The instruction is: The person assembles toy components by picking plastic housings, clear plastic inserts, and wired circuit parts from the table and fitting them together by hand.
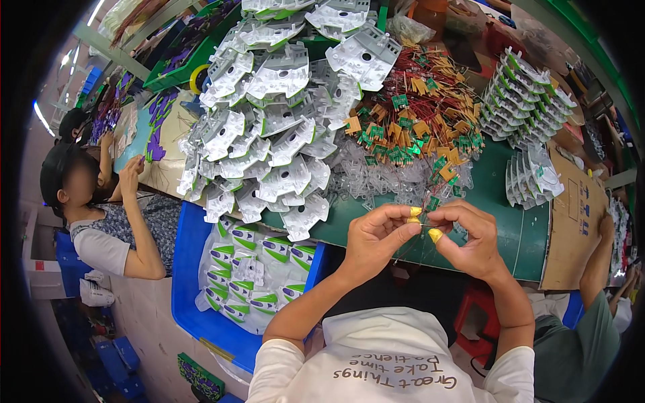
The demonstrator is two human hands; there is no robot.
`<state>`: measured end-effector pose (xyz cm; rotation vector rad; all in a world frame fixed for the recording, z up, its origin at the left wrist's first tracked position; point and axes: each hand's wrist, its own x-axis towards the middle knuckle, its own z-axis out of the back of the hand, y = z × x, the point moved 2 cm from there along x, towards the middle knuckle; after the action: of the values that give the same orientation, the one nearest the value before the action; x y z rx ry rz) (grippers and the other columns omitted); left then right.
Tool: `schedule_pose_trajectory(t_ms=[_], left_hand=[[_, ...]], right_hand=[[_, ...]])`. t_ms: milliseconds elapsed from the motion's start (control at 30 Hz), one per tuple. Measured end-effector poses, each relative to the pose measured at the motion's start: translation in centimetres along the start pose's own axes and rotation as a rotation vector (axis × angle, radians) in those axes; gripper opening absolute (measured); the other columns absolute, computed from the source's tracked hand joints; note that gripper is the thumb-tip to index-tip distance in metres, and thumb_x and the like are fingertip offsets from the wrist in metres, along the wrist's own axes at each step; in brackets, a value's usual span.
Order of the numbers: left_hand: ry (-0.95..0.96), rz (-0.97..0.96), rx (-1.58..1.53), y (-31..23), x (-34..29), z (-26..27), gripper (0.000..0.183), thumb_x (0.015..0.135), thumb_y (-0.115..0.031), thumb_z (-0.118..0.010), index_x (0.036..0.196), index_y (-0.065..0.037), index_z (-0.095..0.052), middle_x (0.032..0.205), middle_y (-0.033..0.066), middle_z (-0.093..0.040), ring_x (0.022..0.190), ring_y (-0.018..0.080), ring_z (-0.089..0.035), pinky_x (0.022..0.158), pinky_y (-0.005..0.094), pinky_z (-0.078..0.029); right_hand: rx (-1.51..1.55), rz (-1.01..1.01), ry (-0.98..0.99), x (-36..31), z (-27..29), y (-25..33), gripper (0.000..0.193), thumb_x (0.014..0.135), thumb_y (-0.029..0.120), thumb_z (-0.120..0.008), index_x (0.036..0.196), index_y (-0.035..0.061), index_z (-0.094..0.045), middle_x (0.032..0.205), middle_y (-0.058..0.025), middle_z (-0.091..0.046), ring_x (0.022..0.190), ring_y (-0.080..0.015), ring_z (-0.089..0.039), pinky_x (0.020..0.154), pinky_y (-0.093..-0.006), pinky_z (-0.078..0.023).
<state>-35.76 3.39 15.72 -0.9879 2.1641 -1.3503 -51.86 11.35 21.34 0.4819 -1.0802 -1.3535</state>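
My left hand (379, 242) and my right hand (470, 238) meet over the front edge of the green table (527, 242). Yellow coverings wrap some of my fingertips. Both hands are closed in a pinch around something small, mostly hidden by the fingers; thin dark wires seem to trail below it. Just beyond my fingertips lies a heap of small green circuit boards (400, 102) with red wires and tan tabs. Clear plastic pieces (356, 176) are scattered along the heap's near side.
White-and-green plastic housings (282, 180) form a tall pile on the left. More housings stand in stacks (521, 101) at right, beside a cardboard sheet (574, 215). A blue bin (191, 305) of finished-looking shells sits below. A co-worker (111, 221) sits left; another person's arm (598, 258) shows right.
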Motion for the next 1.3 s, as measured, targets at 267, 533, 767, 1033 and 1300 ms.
schedule_pose_trajectory(t_ms=[267, 533, 767, 1033, 1300], left_hand=[[-0.025, -0.073, 0.047, 0.1, -0.4, -0.4, 0.024, 0.085, 0.004, -0.07, 0.108, 0.002, -0.065, 0.098, 0.0064, -0.066, 0.085, 0.0087, -0.062, 0.077, 0.0216, -0.051], [-0.007, -0.098, 0.077, -0.2, -0.6, -0.3, 0.024, 0.085, 0.004, -0.069, 0.109, 0.003, -0.064, 0.1, 0.0076, -0.063, 0.09, 0.0114, -0.061, 0.079, 0.0248, -0.051], [0.018, -0.155, 0.101, 0.0, -0.3, 0.2, 0.025, 0.085, 0.005, -0.069, 0.109, 0.003, -0.064, 0.1, 0.0079, -0.063, 0.09, 0.0122, -0.061, 0.079, 0.0246, -0.051], [-0.031, -0.02, 0.023, 1.2, -1.1, -0.3, 0.028, 0.086, 0.005, -0.068, 0.113, 0.002, -0.063, 0.098, 0.0049, -0.064, 0.088, 0.0094, -0.06, 0.077, 0.0234, -0.049], [0.056, 0.233, -0.008, 1.6, -2.8, 2.7, 0.028, 0.087, -0.008, -0.071, 0.114, -0.002, -0.064, 0.089, 0.0015, -0.064, 0.074, 0.0058, -0.059, 0.067, 0.0199, -0.048]], right_hand=[[-0.115, 0.095, -0.027, -0.5, -0.6, 0.8, 0.022, 0.073, -0.007, -0.07, 0.094, -0.0009, -0.067, 0.086, -0.0111, -0.067, 0.069, -0.0176, -0.066, 0.058, -0.0277, -0.052], [-0.077, 0.048, -0.032, -0.7, -0.3, 1.0, 0.031, 0.069, -0.009, -0.066, 0.099, -0.0009, -0.066, 0.087, -0.0109, -0.067, 0.067, -0.017, -0.064, 0.056, -0.026, -0.051], [-0.087, 0.091, -0.034, -0.5, -0.6, 1.1, 0.028, 0.071, -0.007, -0.069, 0.098, 0.0, -0.066, 0.088, -0.0107, -0.067, 0.069, -0.0189, -0.064, 0.059, -0.0301, -0.053], [-0.178, 0.105, 0.029, -0.8, -1.6, 0.8, 0.018, 0.075, -0.006, -0.068, 0.091, 0.0006, -0.064, 0.086, -0.0108, -0.065, 0.07, -0.0233, -0.065, 0.059, -0.0317, -0.052], [0.21, -0.007, 0.233, -0.8, -3.5, -2.4, 0.011, 0.079, -0.003, -0.069, 0.089, -0.0009, -0.066, 0.086, -0.0087, -0.066, 0.07, -0.0178, -0.064, 0.062, -0.0284, -0.05]])
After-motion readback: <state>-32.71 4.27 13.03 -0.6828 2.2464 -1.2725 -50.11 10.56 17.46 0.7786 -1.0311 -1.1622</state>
